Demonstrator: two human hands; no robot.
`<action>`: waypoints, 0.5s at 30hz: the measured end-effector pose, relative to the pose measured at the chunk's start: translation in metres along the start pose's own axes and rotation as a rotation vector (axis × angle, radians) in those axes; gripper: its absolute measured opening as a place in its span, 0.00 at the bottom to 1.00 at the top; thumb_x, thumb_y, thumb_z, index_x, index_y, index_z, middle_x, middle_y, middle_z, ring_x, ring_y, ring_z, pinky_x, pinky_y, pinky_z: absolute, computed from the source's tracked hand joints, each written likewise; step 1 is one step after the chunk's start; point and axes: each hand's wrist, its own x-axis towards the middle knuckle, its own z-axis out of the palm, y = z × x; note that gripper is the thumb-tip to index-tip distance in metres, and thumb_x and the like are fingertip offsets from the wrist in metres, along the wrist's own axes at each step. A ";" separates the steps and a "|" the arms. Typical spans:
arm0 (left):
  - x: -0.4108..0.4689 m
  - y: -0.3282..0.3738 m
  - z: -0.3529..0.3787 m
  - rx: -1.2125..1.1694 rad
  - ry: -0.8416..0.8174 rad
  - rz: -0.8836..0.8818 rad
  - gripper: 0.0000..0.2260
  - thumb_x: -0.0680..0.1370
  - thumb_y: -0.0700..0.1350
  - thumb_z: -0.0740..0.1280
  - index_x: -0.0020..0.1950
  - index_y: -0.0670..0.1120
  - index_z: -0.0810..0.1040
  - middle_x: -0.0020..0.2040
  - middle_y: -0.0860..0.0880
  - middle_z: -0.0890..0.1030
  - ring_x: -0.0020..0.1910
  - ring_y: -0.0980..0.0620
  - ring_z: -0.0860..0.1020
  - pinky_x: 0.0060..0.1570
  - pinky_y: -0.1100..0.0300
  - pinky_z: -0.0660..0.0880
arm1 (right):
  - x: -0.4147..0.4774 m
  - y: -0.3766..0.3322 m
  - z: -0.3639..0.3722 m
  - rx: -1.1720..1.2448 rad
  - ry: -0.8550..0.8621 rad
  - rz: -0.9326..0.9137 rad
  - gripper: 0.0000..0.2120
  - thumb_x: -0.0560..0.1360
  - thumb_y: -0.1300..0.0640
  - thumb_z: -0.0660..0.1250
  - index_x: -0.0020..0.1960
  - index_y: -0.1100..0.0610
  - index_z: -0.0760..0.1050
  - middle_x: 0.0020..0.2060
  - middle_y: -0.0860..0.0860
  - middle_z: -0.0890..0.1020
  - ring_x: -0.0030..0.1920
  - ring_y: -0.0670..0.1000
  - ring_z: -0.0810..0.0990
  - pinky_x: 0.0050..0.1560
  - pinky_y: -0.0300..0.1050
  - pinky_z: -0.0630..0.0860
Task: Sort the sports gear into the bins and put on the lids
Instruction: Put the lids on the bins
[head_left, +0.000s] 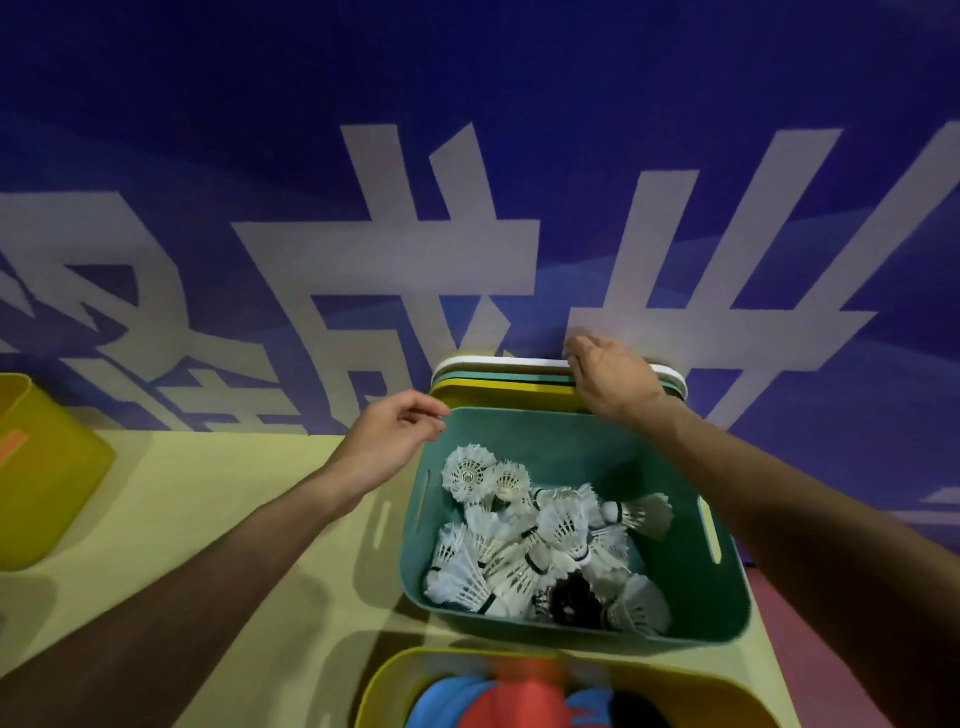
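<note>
At the back of the worktop (234, 493), right hand (615, 376) sits on the top edge of a stack of three flat plastic lids stood against the blue wall with white lettering (467, 104): white lid (498, 364) rearmost, teal lid (498, 378) in the middle, yellow lid (498, 391) in front. Fingers bend over the white lid's edge and the thumb is hidden, so I can't tell if it grips or just rests.

Left hand (392, 441) is at the far-left corner of the teal plastic bin (415, 545), fingers loosely curled, holding nothing. Rim contact is unclear.

The bin is uncovered, just in front of the lids, loaded with white feather shuttlecocks (545, 540) plus one dark one.

My read: sorting is done for this bin and the lid step is starting. The next move calls for picking the teal lid out of the middle of the stack, probably two-handed, then seating it square on the rim.

Hard to make out:
- Near yellow plastic bin (395, 680) is cut by the bottom edge.
- Its blue and red contents (519, 696) are too blurred to identify.
- Second yellow bin (52, 467) at far left is cropped, inside unseen.
- Lower parts of the lids are hidden behind the teal bin.
</note>
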 end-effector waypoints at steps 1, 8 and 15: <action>0.003 0.003 0.003 -0.001 0.005 0.005 0.08 0.78 0.40 0.66 0.48 0.52 0.80 0.49 0.48 0.83 0.51 0.53 0.81 0.57 0.59 0.75 | 0.002 0.001 0.003 -0.013 -0.007 0.003 0.14 0.82 0.55 0.53 0.61 0.58 0.72 0.57 0.57 0.78 0.55 0.58 0.77 0.57 0.52 0.74; 0.010 0.015 0.026 0.033 0.000 0.011 0.08 0.78 0.39 0.66 0.47 0.51 0.81 0.49 0.48 0.82 0.51 0.52 0.80 0.57 0.60 0.74 | 0.010 0.006 0.016 -0.042 0.058 -0.034 0.19 0.82 0.50 0.52 0.58 0.58 0.78 0.56 0.54 0.77 0.57 0.54 0.74 0.61 0.51 0.72; 0.012 0.021 0.045 0.003 -0.007 -0.019 0.08 0.78 0.37 0.64 0.47 0.49 0.80 0.48 0.48 0.82 0.49 0.53 0.81 0.48 0.68 0.73 | 0.003 0.007 0.019 0.010 -0.124 0.005 0.17 0.83 0.50 0.45 0.57 0.58 0.69 0.53 0.58 0.82 0.53 0.58 0.79 0.60 0.53 0.67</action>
